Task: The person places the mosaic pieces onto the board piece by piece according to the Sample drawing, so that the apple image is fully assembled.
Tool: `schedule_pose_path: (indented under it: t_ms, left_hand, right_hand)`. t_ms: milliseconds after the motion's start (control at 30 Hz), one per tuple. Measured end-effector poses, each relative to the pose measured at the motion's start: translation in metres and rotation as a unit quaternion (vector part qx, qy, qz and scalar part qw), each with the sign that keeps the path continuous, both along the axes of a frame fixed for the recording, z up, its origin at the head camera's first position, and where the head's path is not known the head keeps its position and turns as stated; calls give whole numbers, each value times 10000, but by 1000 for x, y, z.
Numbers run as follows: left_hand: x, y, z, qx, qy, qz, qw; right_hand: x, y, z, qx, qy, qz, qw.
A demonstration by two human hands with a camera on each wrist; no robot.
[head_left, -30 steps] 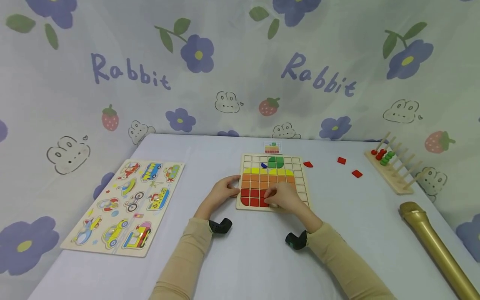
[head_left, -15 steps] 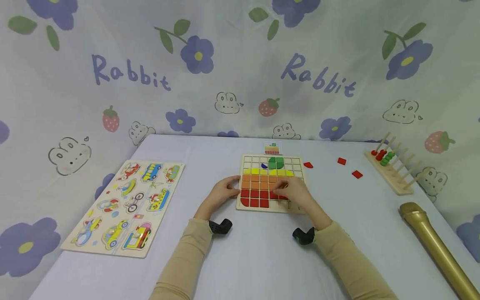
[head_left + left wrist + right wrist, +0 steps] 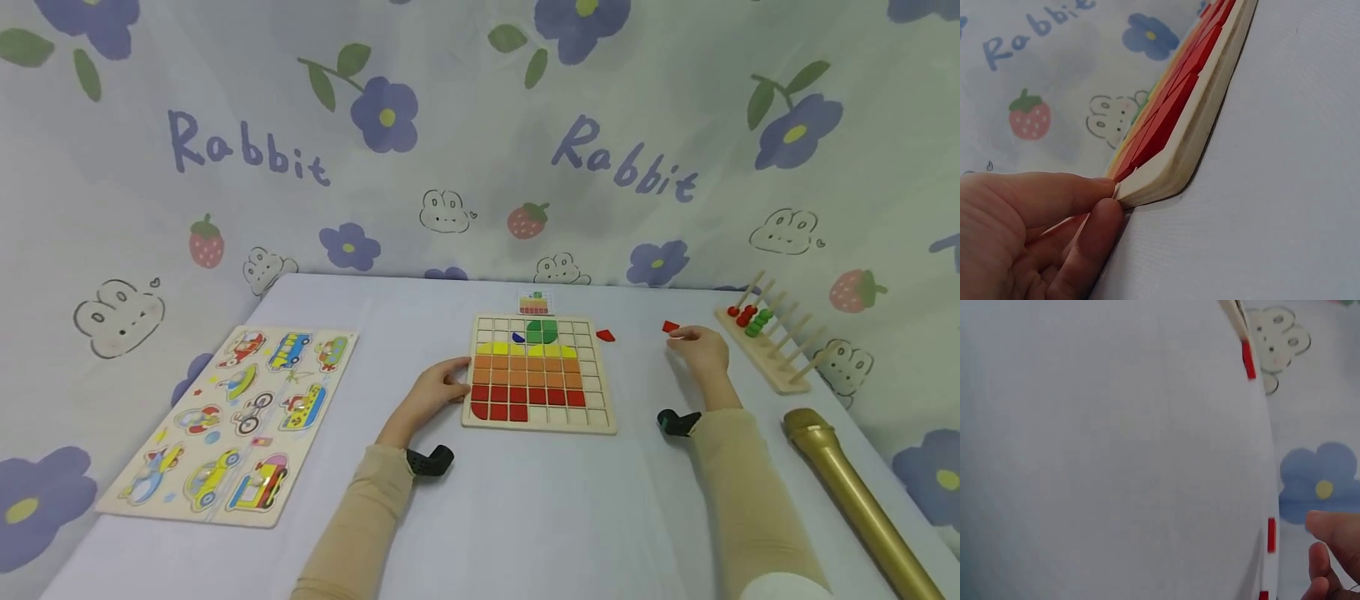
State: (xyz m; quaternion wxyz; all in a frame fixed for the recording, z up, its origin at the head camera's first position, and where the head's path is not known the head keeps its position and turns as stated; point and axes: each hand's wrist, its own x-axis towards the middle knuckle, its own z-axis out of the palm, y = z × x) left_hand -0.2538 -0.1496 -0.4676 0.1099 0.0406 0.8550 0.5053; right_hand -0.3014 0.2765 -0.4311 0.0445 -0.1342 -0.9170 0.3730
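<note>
A wooden grid board (image 3: 600, 392) lies mid-table, filled with colored tiles in rows of yellow, orange and red. Green and blue tiles sit near its top. My left hand (image 3: 431, 393) holds the board's left edge; in the left wrist view thumb and a finger (image 3: 1079, 195) meet at its corner beside the red tiles (image 3: 1166, 115). My right hand (image 3: 703, 354) is at the right, fingertips right by a red tile (image 3: 670, 326). In the right wrist view its thumb and fingers are apart with nothing between them. Another red tile (image 3: 605, 335) lies beside the board.
A small pattern card (image 3: 536, 302) lies behind the board. To the left is a vehicle picture puzzle (image 3: 232, 425). A wooden peg rack with red and green beads (image 3: 772, 354) and a gold microphone (image 3: 855, 492) are at the right.
My right hand has left the board's red rows and moved right to the loose red tiles, covering one of them. My left hand stays at the board's edge. The head view has shifted slightly.
</note>
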Motion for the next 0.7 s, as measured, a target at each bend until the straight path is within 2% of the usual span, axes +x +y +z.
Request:
schedule_pose_path:
  t_ms: [133, 233, 400, 467, 567, 700]
  left_hand:
    - [2, -1, -1, 44, -21, 37, 10000]
    - [5, 0, -2, 173, -80, 27, 9998]
    - [8, 3, -2, 327, -111, -34, 9994]
    - [9, 3, -2, 301, -67, -42, 9995]
    - [8, 3, 0, 249, 9, -45, 9997]
    - [6, 2, 4, 177, 53, -11, 9998]
  right_hand:
    - [-13, 18, -6, 190, -92, 43, 9998]
    - [-20, 25, -10, 410, -356, 183, 9984]
    - [-28, 33, -15, 1098, -1083, 622, 9861]
    - [-30, 34, -16, 1283, -1166, 795, 9816]
    - [-30, 31, -15, 1465, -923, 903, 9808]
    - [-28, 20, -9, 1310, -266, 920, 9867]
